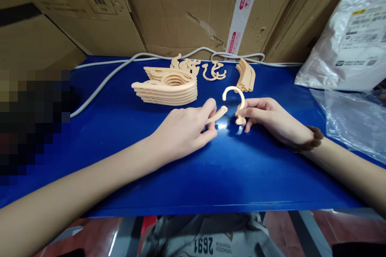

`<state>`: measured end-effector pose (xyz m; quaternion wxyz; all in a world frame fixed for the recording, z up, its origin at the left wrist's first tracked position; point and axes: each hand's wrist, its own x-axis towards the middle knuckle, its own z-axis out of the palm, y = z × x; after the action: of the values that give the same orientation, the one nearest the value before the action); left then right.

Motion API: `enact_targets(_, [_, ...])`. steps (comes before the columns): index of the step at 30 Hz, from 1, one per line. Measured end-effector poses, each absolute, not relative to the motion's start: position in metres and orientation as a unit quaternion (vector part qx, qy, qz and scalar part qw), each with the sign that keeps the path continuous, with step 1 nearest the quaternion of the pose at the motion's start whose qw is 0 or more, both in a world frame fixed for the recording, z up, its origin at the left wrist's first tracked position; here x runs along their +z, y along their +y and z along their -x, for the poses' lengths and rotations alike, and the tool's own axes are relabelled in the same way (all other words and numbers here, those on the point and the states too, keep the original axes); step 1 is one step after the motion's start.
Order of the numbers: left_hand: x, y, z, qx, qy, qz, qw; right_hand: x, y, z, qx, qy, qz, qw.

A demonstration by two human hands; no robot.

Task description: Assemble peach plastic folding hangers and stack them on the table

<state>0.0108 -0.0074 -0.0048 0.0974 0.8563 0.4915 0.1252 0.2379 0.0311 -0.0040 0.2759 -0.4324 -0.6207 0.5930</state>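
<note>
My left hand (189, 128) is closed around a beige plastic hanger arm (219, 115), whose rounded end with a small hole sticks out toward the right. Most of that piece is hidden by my fingers. In my right hand (265, 118) a beige hanger hook (242, 100) is pinched near its base, its curve rising and opening to the left. A small gap separates the two pieces. Behind my left hand lies a stack of beige hanger parts (169, 95). Loose hooks (214, 73) lie farther back, and several curved arm pieces (245, 75) sit together behind my right hand.
The blue table (193, 184) ends at a front edge near my lap. A grey-white cable (120, 65) runs along the back, before cardboard boxes (181, 8). At the right are a white plastic package (346, 48) and clear plastic wrap (350, 116).
</note>
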Motion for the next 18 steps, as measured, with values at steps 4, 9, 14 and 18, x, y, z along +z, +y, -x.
enact_targets(4, [-0.0041,-0.0097,-0.0111,0.094,0.507,-0.854,0.068,-0.0038,0.0302,-0.2375,0.606,-0.610,0.416,0.295])
enact_targets(9, [-0.0042,-0.0106,-0.0113,0.066,0.500,-0.863,0.028,-0.0023,0.0281,-0.2374,0.613,-0.606,0.406,0.305])
enact_targets(14, [-0.0064,-0.0109,-0.0123,0.043,0.494,-0.867,0.042,-0.0012,0.0279,-0.2380,0.618,-0.609,0.397,0.299])
enact_targets(18, [-0.0101,-0.0109,-0.0125,0.059,0.473,-0.876,0.069,-0.0014,0.0281,-0.2381,0.624,-0.601,0.392,0.310])
